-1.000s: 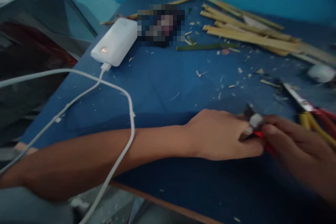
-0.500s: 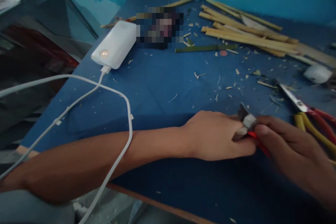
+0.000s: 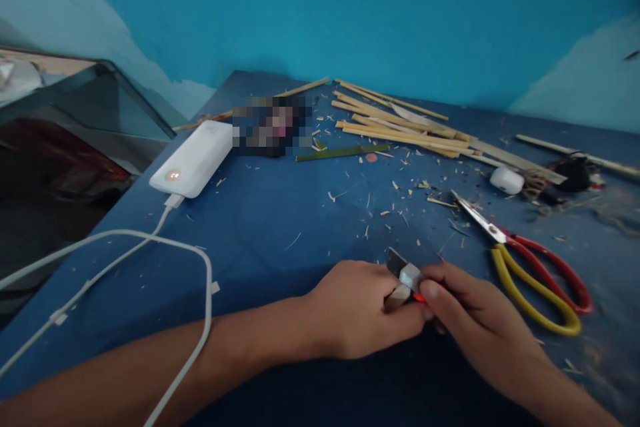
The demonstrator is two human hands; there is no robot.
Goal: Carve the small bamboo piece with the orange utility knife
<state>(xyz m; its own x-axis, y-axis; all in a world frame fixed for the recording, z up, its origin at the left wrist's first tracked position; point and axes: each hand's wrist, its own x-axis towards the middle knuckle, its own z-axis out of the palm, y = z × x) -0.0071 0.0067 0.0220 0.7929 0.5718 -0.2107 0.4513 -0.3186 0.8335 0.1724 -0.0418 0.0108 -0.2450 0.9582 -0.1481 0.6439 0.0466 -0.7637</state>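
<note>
Near the front of the blue table (image 3: 260, 233), my right hand (image 3: 480, 320) grips red-handled pliers (image 3: 411, 277), thumb pressed by the metal joint. The two jaws stand apart and point left, over my left hand. My left hand (image 3: 355, 310) is closed with its back to me; the thumb reaches right under the jaws and meets my right fingers. Whatever its curled fingers hold is hidden. Scissors (image 3: 495, 232) with one red and one yellow handle lie to the right of my right hand, blades slightly crossed and pointing away.
A white power bank (image 3: 195, 159) with a white cable (image 3: 207, 267) is at the left; the cable loops over my left forearm. Behind lie bamboo strips (image 3: 405, 133), a green strip (image 3: 345, 152), a blurred-out object (image 3: 273, 127), a white case (image 3: 507, 180) and scattered shavings. A blue wall borders the back.
The view has tilted up and shifted right, so more wall and the whole scissors show. My hands stay together around the pliers, with my right fingers now closer against my left thumb.
</note>
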